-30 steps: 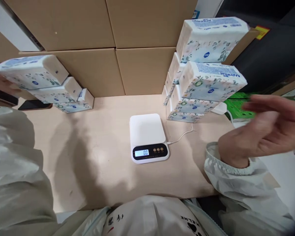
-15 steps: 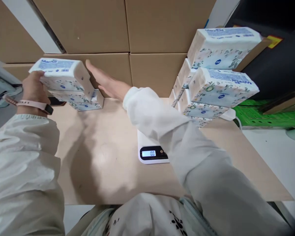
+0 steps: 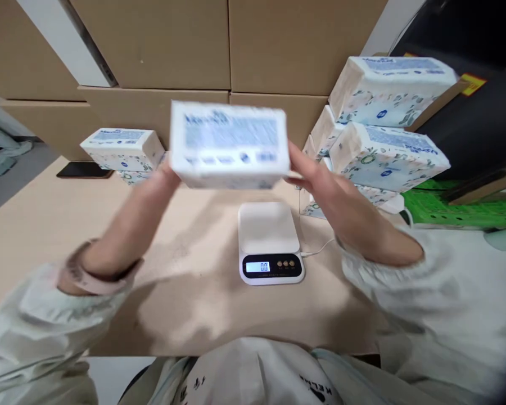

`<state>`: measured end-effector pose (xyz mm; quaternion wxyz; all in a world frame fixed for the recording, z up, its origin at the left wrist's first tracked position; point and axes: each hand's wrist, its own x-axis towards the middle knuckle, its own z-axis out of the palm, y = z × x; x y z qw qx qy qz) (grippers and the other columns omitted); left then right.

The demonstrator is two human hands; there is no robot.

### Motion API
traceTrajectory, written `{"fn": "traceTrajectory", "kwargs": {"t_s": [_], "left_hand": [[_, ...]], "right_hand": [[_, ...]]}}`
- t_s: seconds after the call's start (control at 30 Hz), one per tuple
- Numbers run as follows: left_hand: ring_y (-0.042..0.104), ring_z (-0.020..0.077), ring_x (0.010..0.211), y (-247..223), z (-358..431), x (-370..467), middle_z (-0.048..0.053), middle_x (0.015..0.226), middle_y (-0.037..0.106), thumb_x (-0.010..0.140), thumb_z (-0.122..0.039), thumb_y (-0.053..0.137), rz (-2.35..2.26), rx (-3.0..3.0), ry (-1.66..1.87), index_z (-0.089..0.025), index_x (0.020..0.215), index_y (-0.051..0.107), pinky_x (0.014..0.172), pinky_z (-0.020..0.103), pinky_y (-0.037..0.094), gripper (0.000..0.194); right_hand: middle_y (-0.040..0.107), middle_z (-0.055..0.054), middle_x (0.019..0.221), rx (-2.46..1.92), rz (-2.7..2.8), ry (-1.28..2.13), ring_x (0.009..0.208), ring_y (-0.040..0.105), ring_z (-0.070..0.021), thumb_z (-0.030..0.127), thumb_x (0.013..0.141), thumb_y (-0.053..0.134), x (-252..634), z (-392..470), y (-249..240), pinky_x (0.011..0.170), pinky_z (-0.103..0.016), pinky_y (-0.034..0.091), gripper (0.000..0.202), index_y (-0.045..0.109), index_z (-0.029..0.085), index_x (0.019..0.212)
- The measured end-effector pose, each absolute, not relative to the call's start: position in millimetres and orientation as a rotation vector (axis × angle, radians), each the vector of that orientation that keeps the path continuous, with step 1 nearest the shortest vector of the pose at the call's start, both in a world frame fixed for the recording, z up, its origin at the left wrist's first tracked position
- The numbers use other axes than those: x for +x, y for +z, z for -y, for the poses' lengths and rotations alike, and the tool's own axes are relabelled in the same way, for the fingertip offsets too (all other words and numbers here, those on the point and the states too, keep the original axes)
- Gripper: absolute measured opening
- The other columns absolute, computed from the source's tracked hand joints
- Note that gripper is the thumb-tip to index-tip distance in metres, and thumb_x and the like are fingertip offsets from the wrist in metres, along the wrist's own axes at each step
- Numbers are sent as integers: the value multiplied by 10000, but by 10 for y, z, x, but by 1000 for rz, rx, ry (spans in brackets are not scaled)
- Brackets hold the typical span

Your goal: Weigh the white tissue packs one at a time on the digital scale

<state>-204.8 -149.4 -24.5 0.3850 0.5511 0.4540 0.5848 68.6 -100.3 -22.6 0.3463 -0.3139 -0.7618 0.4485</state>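
Between my two hands I hold a white and blue pack of tissues [image 3: 231, 138], lifted above the table and blurred by motion. My left hand [image 3: 164, 174] grips its left end, the fingers partly hidden behind the pack. At its right end my right hand [image 3: 316, 171] presses with the fingers. Below and in front of the pack lies a white kitchen scale [image 3: 269, 228], its display reading 0.0 and nothing on its plate. A shorter stack of tissue packs [image 3: 124, 149] stands at the left, behind my left hand.
Several tissue packs [image 3: 388, 149] are piled at the right, beyond my right hand. A dark phone [image 3: 84, 170] lies at the table's left. Cardboard boxes [image 3: 152, 45] form a wall at the back. A green crate [image 3: 464, 205] stands right of the table [image 3: 181, 315].
The top tissue pack has left the left stack and moved right, now held by both hands above the scale. My right hand has swung from the left stack to the pack's right end.
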Motion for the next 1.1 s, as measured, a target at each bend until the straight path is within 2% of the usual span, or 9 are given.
{"fn": "traceTrajectory", "kwargs": {"t_s": [0.1,0.17,0.43,0.53,0.6,0.67,0.73,0.83,1.1], "left_hand": [[217,296,1630,-696,1641,-1893,-22,1658,446,1007,-637,536,-1029,1647,1099,-302,1444,642,1373,501,153,561],[186,280,1635,-928,1673,-1818,-57,1705,343,1038,-626,466,-1027,1661,966,-361,1547,534,1367,509,154,578],[177,267,1637,-1268,1673,-1608,-39,1739,217,1063,-575,440,-1062,1574,852,-354,1665,317,1361,510,167,652],[210,286,1634,-1393,1697,-1662,4,1734,257,1046,-598,473,-1181,1514,949,-303,1644,384,1360,520,170,672],[328,304,1595,-1522,1701,-1737,63,1687,388,1035,-589,509,-1325,1429,1130,-244,1569,513,1341,535,230,636],[523,318,1463,-1670,1683,-1834,132,1508,614,1004,-561,576,-1418,1286,1346,-174,1353,704,1291,522,336,536],[671,307,1263,-1803,1643,-1938,156,1244,758,968,-551,597,-1413,1134,1499,-149,1083,787,1209,497,444,459],[742,268,1059,-1910,1577,-2056,143,1031,787,913,-530,595,-1323,909,1588,-155,944,758,1069,448,553,410],[741,246,967,-1870,1551,-2021,141,969,773,868,-484,634,-1345,818,1610,-138,901,744,936,389,586,365]], "right_hand": [[380,137,1694,-1069,1873,1165,1622,302,-305,698,1030,342,1155,1333,-685,1352,-591,222,606,388,479,1593],[363,112,1708,-1193,1787,1203,1614,320,-309,695,1025,364,1329,1426,-984,1354,-592,203,618,380,469,1599],[388,16,1711,-1247,1640,1369,1559,420,-309,724,989,429,1413,1420,-1450,1329,-549,282,710,398,388,1614],[571,-48,1584,-1144,1521,1182,1457,545,-292,633,1014,474,1417,1402,-1583,1262,-529,386,596,558,319,1513],[765,-92,1255,-1127,1345,894,1197,698,-286,580,1020,477,1433,1381,-1677,1109,-517,505,490,717,240,1279],[745,-59,852,-1144,1156,620,858,709,-249,572,1015,454,1453,1347,-1744,881,-459,555,463,759,227,967],[618,-23,649,-1146,1022,506,651,607,-209,591,1008,428,1466,1310,-1771,696,-392,498,502,716,249,780],[560,-16,576,-1123,946,546,562,524,-188,610,1001,414,1458,1272,-1771,581,-353,402,536,709,261,722],[543,-22,533,-1143,960,597,520,496,-195,649,973,425,1433,1286,-1774,521,-349,348,564,718,260,688]]}}
